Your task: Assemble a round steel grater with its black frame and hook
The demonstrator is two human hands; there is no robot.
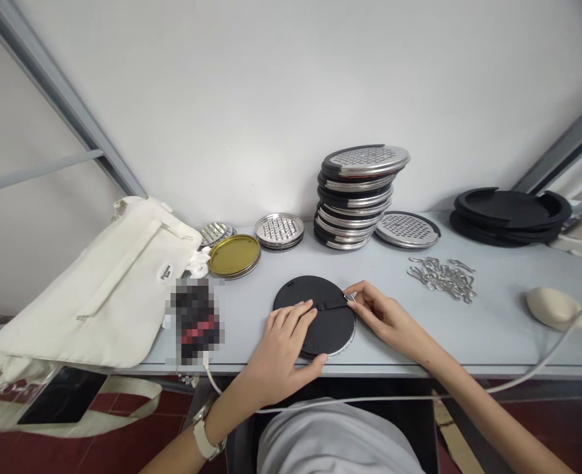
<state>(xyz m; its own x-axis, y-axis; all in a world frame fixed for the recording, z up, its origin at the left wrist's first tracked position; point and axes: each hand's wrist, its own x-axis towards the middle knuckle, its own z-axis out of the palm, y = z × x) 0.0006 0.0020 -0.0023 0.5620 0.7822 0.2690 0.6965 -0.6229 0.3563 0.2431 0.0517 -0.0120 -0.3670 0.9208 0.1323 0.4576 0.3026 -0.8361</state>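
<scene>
Grip of right hand [382, 318] pinching a small metal clip [351, 298], at the edge of a round black disc [333, 328], left hand [282, 347] spread loosely on top.

Black disc [330, 329], lower centre: matt, smooth, looks plastic; shiny metal along its lower-right edge. Small loop [349, 297], disc's right edge: shiny metal. Stack [355, 197], centre-right: bright perforated metal on top, dull black rims. Gold-coloured plate [234, 255], left of centre: glossy smooth metal. Clips [444, 280], right: shiny bent metal wire. Bag [123, 296], left: matt cream cloth. Tabletop [498, 332], lower right: smooth, satin grey.
</scene>
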